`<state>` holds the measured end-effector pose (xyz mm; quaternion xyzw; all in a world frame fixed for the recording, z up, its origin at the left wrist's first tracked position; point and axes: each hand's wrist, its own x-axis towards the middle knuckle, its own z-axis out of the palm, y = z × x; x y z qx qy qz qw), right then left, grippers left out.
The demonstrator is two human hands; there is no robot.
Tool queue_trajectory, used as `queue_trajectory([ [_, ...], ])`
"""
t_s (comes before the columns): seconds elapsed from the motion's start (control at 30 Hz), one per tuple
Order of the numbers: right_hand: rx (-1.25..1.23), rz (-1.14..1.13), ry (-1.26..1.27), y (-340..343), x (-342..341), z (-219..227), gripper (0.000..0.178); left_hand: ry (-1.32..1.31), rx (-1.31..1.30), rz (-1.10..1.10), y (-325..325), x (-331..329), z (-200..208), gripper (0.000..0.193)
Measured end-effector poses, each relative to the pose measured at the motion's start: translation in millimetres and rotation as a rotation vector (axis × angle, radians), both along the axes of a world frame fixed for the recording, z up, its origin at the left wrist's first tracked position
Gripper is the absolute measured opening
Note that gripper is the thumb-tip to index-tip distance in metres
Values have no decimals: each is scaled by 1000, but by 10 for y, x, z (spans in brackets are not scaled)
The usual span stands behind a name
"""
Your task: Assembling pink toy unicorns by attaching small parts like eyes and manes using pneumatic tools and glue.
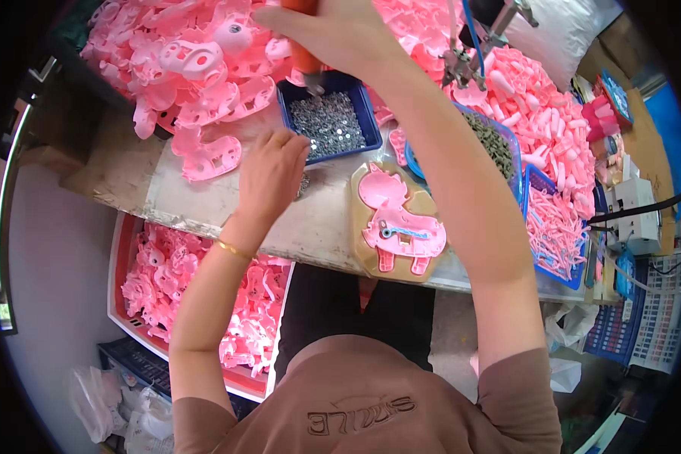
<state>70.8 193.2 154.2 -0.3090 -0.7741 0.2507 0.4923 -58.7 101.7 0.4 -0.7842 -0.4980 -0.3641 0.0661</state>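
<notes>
My right hand (pixel 340 38) is wrapped round an orange power screwdriver (pixel 304 45) at the top of the view; its tip points down over a dark blue tray (pixel 374 136) of small silver metal pieces (pixel 327 121). At the tray's left edge is my left hand (pixel 272 170), fingers drawn together in a pinch; whatever they hold, if anything, is hidden. A few more metal pieces (pixel 303 185) lie beside that hand. In front of me a pink animal-shaped toy shell (pixel 408 238) lies hollow side up in a tan fixture (pixel 362 253), with a blue strip and a small ring part inside.
Pink shells (pixel 197 60) are heaped at the back left. On the right are a pile of pink parts (pixel 545 106), a bin of greenish small parts (pixel 488 140) and a blue basket of thin pink pieces (pixel 556 231). A red-rimmed crate (pixel 117 280) of pink parts sits below the table (pixel 181 204).
</notes>
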Motion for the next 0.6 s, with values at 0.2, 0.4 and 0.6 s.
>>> queue_trajectory([
  [0.2,-265,69,34,-325,540,-225,62,648,-386,21,548,63,128,21],
  [0.4,-269,39,-14,-349,868,-277,53,554,-400,-13,601,72,-15,14],
  [0.6,-322,28,-17,-435,947,-236,42,440,-272,-48,514,67,-46,12],
])
